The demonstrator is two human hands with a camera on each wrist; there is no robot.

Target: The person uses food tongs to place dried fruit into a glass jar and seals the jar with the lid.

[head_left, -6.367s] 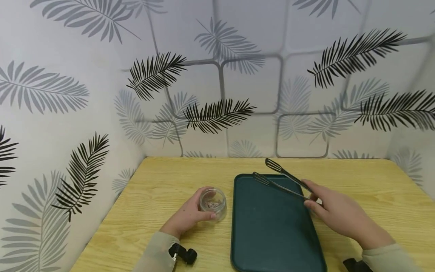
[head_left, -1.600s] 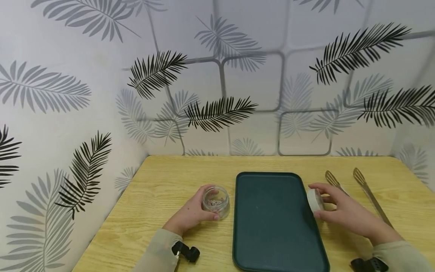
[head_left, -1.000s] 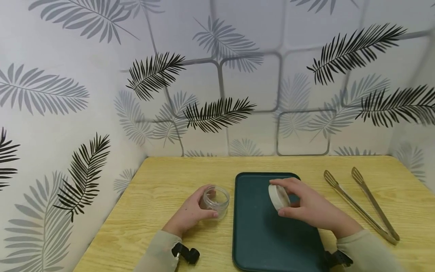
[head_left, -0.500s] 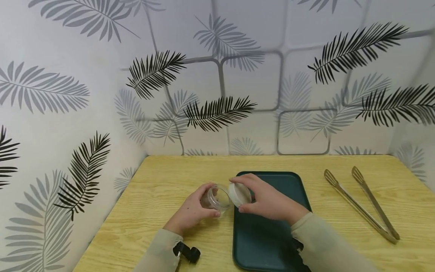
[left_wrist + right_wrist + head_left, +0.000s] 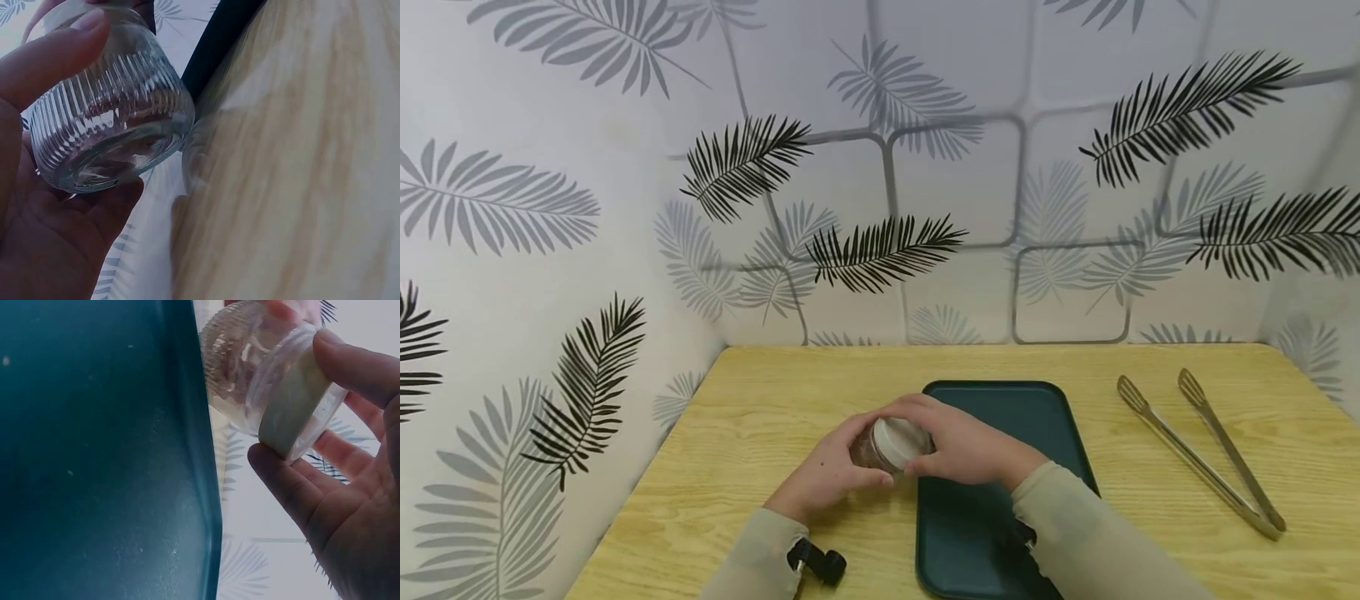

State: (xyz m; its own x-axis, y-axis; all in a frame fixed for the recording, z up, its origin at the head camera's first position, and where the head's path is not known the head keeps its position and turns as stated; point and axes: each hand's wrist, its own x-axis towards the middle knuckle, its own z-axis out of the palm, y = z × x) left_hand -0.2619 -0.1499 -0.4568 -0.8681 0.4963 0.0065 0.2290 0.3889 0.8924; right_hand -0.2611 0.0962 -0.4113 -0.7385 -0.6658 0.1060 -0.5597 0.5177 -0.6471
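Note:
My left hand (image 5: 827, 471) grips a ribbed clear glass jar (image 5: 112, 112) just left of the tray, its mouth tilted toward the right. Small reddish-brown bits show through the glass, too blurred to identify. My right hand (image 5: 962, 442) pinches a white-rimmed lid (image 5: 297, 403) between thumb and fingers. That lid lies against the jar's mouth; whether it is seated all round cannot be told. In the head view, fingers hide much of the jar and the lid's edge.
A dark green tray (image 5: 1000, 408) lies on the wooden table (image 5: 760, 392) beneath my right forearm. Metal tongs (image 5: 1206, 467) rest spread on the table, right of the tray. A patterned wall (image 5: 955, 292) stands behind the table's far edge.
The tongs went from my right hand to the table. My right hand then took the lid and carried it left over the tray to the jar, which has tilted toward it.

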